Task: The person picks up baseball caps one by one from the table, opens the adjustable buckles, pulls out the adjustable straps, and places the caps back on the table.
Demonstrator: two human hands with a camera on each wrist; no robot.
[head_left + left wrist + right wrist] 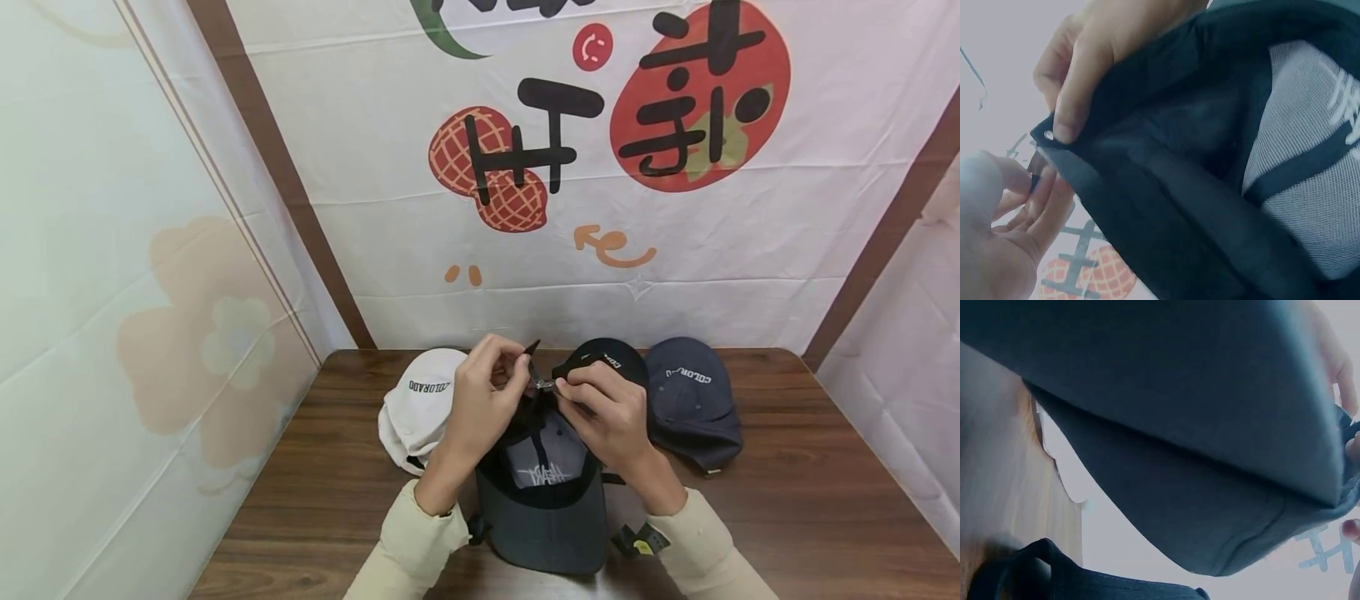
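Note:
A dark baseball cap (542, 525) is tipped up before me, brim toward me, its grey-backed inside with reversed white lettering showing. My left hand (480, 400) pinches the pointed end of the cap's back strap (532, 347) between thumb and fingers. On the other side, my right hand (607, 412) pinches the strap near a small shiny buckle (543, 385). Both hands are close together above the cap's back opening. In the left wrist view, a metal eyelet (1049, 135) shows by a thumb at the cap's edge. The cap's dark outside (1166, 425) fills much of the right wrist view.
White caps (420, 396) lie stacked at the left on the wooden table (300, 500). Behind my right hand is a black cap (611, 358), with a navy cap (693, 400) beside it. A small black piece with a yellow label (642, 546) shows by my right cuff. A printed cloth (675, 308) hangs behind.

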